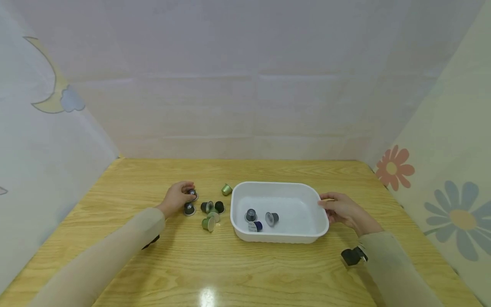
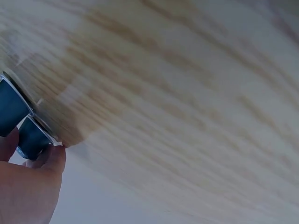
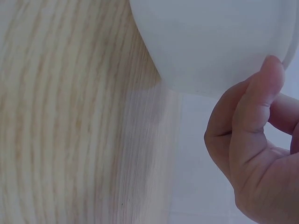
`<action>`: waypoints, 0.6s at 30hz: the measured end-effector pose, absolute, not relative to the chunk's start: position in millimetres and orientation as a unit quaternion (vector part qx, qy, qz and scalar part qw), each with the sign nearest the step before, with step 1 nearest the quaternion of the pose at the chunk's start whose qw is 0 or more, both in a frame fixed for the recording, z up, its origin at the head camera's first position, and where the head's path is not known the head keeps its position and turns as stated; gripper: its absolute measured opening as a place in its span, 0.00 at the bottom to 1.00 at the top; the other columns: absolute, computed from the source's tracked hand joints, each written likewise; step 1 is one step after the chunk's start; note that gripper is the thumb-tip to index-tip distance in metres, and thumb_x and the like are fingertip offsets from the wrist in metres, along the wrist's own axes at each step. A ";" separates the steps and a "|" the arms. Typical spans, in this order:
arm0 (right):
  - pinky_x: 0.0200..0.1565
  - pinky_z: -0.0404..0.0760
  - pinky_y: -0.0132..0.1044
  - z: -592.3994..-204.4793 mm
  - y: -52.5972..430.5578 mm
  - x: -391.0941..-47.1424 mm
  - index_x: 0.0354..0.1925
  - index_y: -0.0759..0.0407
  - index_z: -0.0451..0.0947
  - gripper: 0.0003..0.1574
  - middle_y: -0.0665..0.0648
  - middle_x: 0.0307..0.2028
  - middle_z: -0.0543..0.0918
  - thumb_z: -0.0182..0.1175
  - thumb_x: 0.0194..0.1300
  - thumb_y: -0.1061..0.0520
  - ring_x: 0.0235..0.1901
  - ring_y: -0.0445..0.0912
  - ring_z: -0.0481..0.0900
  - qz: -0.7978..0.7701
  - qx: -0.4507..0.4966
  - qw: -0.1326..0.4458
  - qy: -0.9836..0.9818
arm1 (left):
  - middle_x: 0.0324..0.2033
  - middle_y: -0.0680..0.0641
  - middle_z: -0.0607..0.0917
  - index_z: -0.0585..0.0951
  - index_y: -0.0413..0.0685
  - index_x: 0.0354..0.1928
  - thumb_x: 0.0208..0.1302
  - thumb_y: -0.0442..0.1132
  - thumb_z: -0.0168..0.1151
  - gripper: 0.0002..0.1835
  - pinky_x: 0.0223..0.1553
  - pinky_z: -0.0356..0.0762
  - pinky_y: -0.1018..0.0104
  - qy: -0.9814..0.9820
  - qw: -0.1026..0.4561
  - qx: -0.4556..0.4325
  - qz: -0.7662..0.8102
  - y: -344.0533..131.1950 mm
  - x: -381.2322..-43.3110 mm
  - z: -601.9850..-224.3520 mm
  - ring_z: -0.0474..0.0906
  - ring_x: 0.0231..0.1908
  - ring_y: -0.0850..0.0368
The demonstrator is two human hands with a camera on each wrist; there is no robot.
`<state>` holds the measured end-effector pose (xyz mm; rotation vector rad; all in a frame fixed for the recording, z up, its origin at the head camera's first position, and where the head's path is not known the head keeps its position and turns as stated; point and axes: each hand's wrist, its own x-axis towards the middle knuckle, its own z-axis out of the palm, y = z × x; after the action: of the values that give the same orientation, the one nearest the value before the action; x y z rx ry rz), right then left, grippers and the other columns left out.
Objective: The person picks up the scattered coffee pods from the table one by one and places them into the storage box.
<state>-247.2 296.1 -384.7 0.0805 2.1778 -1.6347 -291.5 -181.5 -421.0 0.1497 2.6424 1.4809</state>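
Well left of the white tray (image 1: 297, 213), we see the left hand (image 1: 175, 199) pinching a dark capsule (image 1: 193, 195), another dark capsule (image 1: 189, 209) just beside it. Loose green and dark capsules (image 1: 208, 224) lie nearer the tray. Three capsules (image 1: 251, 214) sit in its left half; the right hand (image 1: 341, 209) grips its right rim.

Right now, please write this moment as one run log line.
left hand: pinches dark pod; right hand: holds white tub at rim; tub: three pods inside; table: more pods left of tub
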 end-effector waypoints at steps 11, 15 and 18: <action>0.23 0.77 0.28 -385.3 294.6 -247.1 0.63 0.76 0.57 0.28 0.52 0.25 0.75 0.51 0.74 0.60 0.20 0.38 0.71 -0.587 0.036 0.204 0.783 | 0.60 0.28 0.72 0.65 0.24 0.65 0.67 0.25 0.57 0.26 0.60 0.70 0.49 0.867 0.041 0.032 0.495 -185.5 -283.0 -415.1 0.68 0.62 0.36; 0.24 0.77 0.28 -385.3 294.9 -247.7 0.63 0.77 0.57 0.28 0.52 0.25 0.75 0.51 0.74 0.60 0.21 0.38 0.71 -0.586 0.036 0.203 0.783 | 0.59 0.29 0.73 0.65 0.25 0.65 0.67 0.26 0.57 0.26 0.60 0.71 0.50 0.868 0.034 0.023 0.496 -189.2 -283.3 -412.1 0.69 0.61 0.37; 0.24 0.77 0.28 -387.1 295.0 -247.9 0.64 0.77 0.57 0.28 0.52 0.25 0.75 0.51 0.74 0.61 0.21 0.38 0.71 -0.585 0.036 0.204 0.784 | 0.59 0.29 0.73 0.66 0.25 0.64 0.67 0.27 0.58 0.26 0.60 0.71 0.50 0.867 0.029 0.021 0.498 -190.6 -281.2 -408.1 0.69 0.61 0.37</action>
<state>-247.9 295.0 -387.1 0.1013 2.1873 -1.6326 -281.2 -190.6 -408.1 0.0633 2.6741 1.5352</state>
